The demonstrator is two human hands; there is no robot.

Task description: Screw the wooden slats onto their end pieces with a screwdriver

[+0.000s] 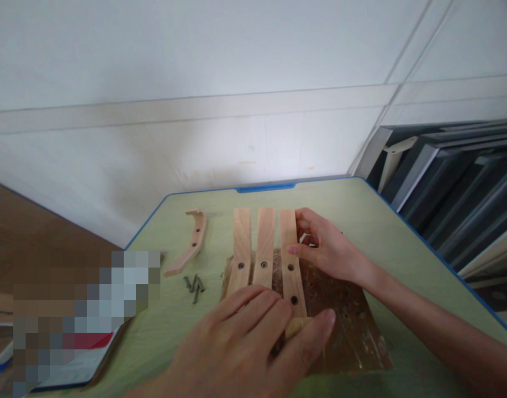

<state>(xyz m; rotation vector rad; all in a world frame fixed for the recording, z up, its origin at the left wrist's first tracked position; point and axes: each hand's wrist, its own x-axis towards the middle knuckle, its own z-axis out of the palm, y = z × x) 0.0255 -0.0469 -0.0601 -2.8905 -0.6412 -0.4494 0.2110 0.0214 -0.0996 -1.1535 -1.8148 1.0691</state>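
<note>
Three light wooden slats (264,243) with screw holes lie side by side, their near ends on a dark worn board (344,315). My left hand (253,342) rests fingers-down over the slats' near ends, thumb against a small wooden piece (297,326) under them. At the right slat's far half, my right hand (328,249) has its fingers curled against the slat's edge. A curved wooden bracket (191,243) lies left of the slats, with several dark screws (194,284) near its lower end.
The green table (361,215) has a blue rim and stands against a white wall. Dark framed panels (456,177) lean at the right. A booklet (79,359) overhangs the table's left edge beside a blurred patch.
</note>
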